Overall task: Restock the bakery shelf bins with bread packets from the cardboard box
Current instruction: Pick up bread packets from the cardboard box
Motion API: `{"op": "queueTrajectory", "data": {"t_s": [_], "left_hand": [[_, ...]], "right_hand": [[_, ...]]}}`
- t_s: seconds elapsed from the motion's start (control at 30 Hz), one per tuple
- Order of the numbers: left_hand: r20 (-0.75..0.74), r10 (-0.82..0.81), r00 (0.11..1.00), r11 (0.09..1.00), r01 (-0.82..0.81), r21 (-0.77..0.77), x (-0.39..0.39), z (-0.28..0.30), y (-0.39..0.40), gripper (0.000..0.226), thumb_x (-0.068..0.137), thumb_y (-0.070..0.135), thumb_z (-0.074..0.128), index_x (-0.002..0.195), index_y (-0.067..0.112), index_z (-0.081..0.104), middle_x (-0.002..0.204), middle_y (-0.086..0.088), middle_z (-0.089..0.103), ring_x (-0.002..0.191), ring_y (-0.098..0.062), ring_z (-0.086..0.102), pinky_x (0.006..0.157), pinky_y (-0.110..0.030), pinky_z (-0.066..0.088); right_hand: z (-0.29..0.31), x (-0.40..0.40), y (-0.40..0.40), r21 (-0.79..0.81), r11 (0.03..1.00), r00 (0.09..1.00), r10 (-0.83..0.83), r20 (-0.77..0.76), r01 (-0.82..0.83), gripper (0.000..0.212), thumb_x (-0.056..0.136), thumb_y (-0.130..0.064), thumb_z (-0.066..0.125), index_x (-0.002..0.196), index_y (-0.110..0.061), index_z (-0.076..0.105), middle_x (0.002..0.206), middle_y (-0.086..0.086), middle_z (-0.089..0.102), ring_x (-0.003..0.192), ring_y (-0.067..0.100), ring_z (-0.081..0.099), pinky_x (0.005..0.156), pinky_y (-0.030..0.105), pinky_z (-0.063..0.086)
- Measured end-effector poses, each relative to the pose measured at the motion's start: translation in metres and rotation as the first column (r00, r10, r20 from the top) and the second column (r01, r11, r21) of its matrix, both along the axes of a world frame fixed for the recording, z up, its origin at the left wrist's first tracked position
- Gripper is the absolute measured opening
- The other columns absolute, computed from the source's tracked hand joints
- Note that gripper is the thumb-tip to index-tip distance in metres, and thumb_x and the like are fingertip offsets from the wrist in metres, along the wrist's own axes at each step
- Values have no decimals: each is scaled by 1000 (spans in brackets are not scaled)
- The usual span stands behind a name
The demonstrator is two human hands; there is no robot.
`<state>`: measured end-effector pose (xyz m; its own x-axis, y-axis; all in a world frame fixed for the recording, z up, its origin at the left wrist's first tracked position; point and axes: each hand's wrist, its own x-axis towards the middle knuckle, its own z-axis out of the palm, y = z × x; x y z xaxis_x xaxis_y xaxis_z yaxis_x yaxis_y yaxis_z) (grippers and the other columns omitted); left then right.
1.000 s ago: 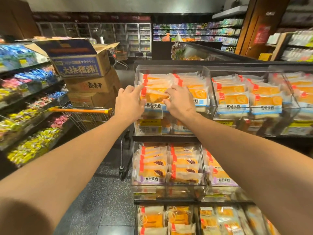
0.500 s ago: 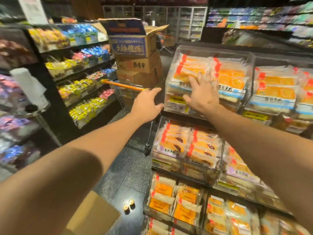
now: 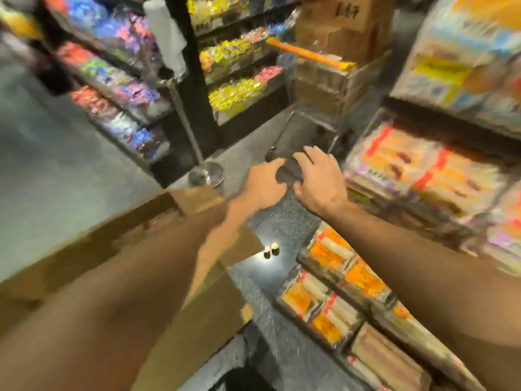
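Clear plastic shelf bins (image 3: 423, 176) hold orange-labelled bread packets (image 3: 324, 303); brown cardboard box (image 3: 197, 300) sits below. Left hand (image 3: 266, 184) and right hand (image 3: 317, 179) hover empty, fingers relaxed.

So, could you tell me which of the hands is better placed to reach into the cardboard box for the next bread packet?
Left, probably. The left hand and its forearm lie directly over the cardboard box at lower left, while the right hand sits nearer the shelf bins. Both appear empty, though the frame is blurred.

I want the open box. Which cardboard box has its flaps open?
The cardboard box on the floor under the left arm; its flaps spread open. The boxes in the trolley look closed.
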<state>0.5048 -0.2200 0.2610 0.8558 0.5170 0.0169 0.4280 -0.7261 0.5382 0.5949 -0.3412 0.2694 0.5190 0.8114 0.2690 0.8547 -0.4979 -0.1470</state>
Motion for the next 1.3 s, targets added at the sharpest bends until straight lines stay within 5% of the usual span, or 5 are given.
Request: {"op": "queueTrajectory", "data": {"t_s": [0.27, 0.37, 0.57, 1.03, 1.3], "left_hand": [[-202, 256, 945, 907, -308, -288, -173, -129, 110, 57, 77, 37, 69, 130, 18, 59, 110, -2, 69, 102, -13, 62, 86, -17, 44], [-301, 405, 864, 844, -479, -240, -220, -172, 163, 51, 84, 27, 68, 134, 21, 56, 122, -6, 66, 113, -25, 60, 94, -33, 49], [-295, 538, 790, 802, -587, -109, -277, -253, 270, 59, 86, 27, 67, 141, 16, 49, 131, -12, 59, 120, -32, 53, 99, -36, 44], [-337, 564, 754, 821, -465, 333, -310, -414, 393, 59, 80, 26, 67, 136, 20, 51, 130, -7, 60, 114, -33, 56, 93, -44, 44], [-429, 563, 707, 821, -416, 391, -324, -422, 408, 20, 91, 17, 56, 108, 20, 67, 109, -10, 60, 103, -36, 52, 77, -40, 40]], "right_hand": [[-116, -132, 139, -129, 963, 935, 187, -302, -234, 55, 76, -18, 64, 130, -13, 56, 128, 9, 57, 114, 36, 55, 93, 41, 47], [-155, -175, 200, -221, 923, 905, 222, -362, -314, 56, 78, -20, 64, 132, -12, 54, 129, 9, 56, 116, 34, 52, 93, 42, 47], [-240, -223, 310, -280, 869, 869, 275, -411, -407, 55, 81, -19, 65, 134, -12, 54, 133, 11, 56, 121, 32, 51, 98, 39, 43], [-408, -228, 445, -469, 797, 924, 316, -214, -381, 55, 89, -11, 60, 141, -16, 44, 145, 12, 45, 133, 36, 41, 105, 44, 36], [-416, -221, 445, -532, 793, 938, 345, -10, -298, 33, 95, -9, 47, 127, -16, 56, 128, 11, 59, 121, 36, 47, 97, 47, 35]]}}
